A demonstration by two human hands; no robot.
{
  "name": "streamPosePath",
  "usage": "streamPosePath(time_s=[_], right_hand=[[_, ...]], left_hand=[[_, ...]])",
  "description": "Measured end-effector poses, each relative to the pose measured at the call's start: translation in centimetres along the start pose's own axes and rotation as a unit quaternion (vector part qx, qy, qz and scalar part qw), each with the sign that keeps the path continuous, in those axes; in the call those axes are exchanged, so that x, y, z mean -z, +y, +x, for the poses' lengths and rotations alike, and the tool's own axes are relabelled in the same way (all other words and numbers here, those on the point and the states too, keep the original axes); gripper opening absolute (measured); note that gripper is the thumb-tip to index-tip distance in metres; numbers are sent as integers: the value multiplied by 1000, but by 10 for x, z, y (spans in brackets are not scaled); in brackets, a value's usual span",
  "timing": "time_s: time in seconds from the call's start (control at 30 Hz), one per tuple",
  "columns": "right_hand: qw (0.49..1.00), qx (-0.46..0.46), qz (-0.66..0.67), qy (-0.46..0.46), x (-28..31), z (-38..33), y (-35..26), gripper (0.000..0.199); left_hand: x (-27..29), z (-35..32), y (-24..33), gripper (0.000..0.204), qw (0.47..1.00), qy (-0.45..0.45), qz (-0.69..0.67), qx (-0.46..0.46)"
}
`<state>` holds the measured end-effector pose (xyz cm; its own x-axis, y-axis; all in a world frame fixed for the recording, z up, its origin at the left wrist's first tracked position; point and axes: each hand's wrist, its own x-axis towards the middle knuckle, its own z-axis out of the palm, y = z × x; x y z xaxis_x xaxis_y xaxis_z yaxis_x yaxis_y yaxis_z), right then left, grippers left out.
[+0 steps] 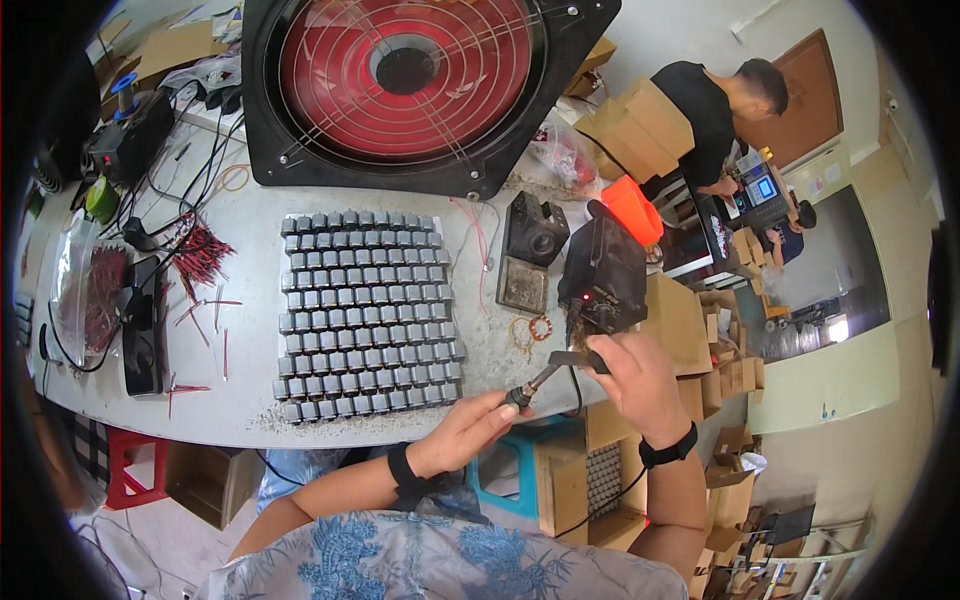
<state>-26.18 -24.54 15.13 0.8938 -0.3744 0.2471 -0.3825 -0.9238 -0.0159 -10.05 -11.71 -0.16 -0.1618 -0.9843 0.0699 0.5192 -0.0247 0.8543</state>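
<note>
Near the table's front edge, my left hand (472, 428) is closed around the handle of a soldering iron (542, 377), whose metal shaft points up to the right. My right hand (638, 382) grips a dark, flat, angled piece (572, 358) that meets the iron's tip end; its exact kind is unclear. To the left of both hands stand rows of small silver-topped blocks (365, 310) on the white table (245, 340). Beyond my hands are a black iron stand (535, 230) with a tray (522, 285), and a black box with a red light (605, 270).
A large black-framed fan (265, 130) stands at the back. To the left lie red-black wires (203, 250), a black elongated case (147, 330) and cables. An orange container (632, 210) and cardboard boxes (675, 320) are at right. Two people (695, 110) work farther off. Below are stools (505, 480).
</note>
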Motion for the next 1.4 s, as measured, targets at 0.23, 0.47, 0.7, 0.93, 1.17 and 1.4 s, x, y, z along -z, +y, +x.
streamPosePath(time_s=[0.23, 0.47, 0.7, 0.93, 1.17, 1.4], right_hand=[[997, -70, -35, 18, -8, -5, 21, 38], [1000, 0, 1, 22, -8, 1, -3, 40], [997, -69, -26, 17, -11, -7, 12, 40], [999, -29, 7, 15, -11, 3, 2, 39], [998, -49, 3, 33, -11, -2, 2, 36], [998, -65, -15, 21, -18, -4, 15, 36]], left_hand=[[1, 1, -2, 38, 1000, -7, 9, -9], [1, -1, 2, 38, 1000, 2, -10, 8], [-1, -1, -1, 39, 1000, -5, -18, 0], [1, -1, 6, 38, 1000, 0, -17, 17], [1, -3, 0, 39, 1000, -8, -15, 22], [1, -2, 1, 38, 1000, -3, -5, 0]])
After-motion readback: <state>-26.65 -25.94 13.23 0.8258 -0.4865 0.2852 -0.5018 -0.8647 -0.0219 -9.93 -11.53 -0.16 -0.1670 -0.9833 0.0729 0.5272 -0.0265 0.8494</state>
